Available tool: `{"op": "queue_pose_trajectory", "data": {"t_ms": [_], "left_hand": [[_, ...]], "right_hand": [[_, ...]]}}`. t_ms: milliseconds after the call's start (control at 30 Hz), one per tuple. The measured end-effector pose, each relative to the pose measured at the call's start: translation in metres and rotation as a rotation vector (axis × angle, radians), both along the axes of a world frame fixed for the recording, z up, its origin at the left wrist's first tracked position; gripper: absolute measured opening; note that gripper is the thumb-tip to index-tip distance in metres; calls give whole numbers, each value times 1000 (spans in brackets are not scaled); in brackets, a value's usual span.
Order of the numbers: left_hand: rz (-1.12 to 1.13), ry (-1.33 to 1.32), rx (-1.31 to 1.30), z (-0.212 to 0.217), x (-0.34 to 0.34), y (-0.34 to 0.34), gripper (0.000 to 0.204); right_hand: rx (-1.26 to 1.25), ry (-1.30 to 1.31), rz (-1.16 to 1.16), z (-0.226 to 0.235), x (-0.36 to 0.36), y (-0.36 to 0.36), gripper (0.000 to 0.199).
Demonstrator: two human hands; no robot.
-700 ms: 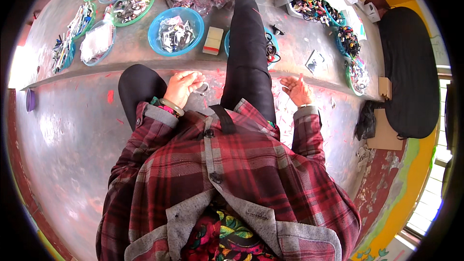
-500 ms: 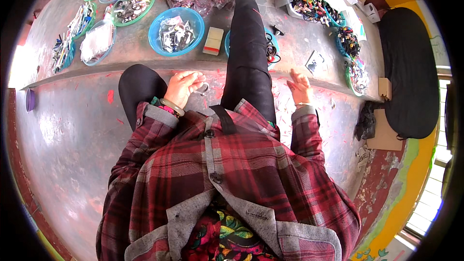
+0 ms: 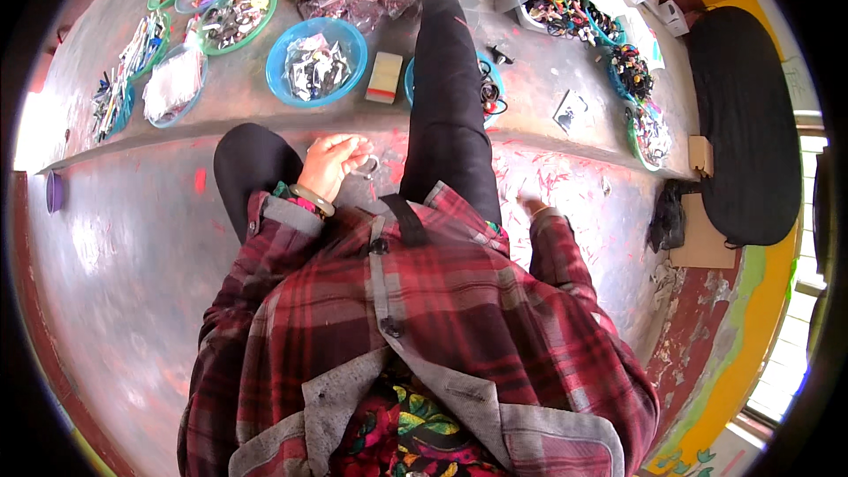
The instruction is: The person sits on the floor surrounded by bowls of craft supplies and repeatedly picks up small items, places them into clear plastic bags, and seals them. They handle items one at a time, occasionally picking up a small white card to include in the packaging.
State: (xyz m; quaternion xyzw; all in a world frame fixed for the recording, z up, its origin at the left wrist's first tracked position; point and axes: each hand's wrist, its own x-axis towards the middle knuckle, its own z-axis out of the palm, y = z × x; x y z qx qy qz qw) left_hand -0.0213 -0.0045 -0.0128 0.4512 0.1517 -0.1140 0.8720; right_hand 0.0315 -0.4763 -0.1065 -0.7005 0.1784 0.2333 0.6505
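In front of my left knee, my left hand point(image 3: 333, 164) is closed, fingertips pinched together. A thin grey loop point(image 3: 369, 168) hangs at those fingertips; its exact kind is too small to make out. My right hand point(image 3: 533, 205) is low beside my right thigh, over the floor. It is small and smeared, with its fingers mostly hidden, and I cannot see anything in it. Red scraps point(image 3: 552, 178) lie scattered on the floor nearest to that hand.
On the raised ledge ahead stand a blue basin point(image 3: 275, 71) of small packets, a red-and-cream box point(image 3: 384, 77), and another basin point(image 3: 409, 81) partly behind my outstretched leg. Several baskets of small goods line both sides. A black oval item point(image 3: 740, 124) leans at the right wall.
My right hand has dropped lower and drawn in toward my body; its spread fingers no longer show. My left hand stays nearly in place with the loop. The view has shifted slightly.
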Motion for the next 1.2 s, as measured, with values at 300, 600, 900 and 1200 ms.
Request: {"op": "queue_pose_trajectory", "data": {"t_ms": [300,600,900,1200], "left_hand": [[4,20,37,12,4,-3,19],[34,6,-32,5,1,3,18],[-3,16,-34,8,3,-1,19],[2,18,-64,10,4,-1,20]], "right_hand": [[583,-89,-283,40,34,15,56],[774,-169,31,123,59,117,54],[-99,-197,86,10,61,-26,37],[340,-12,-389,47,50,14,27]]}}
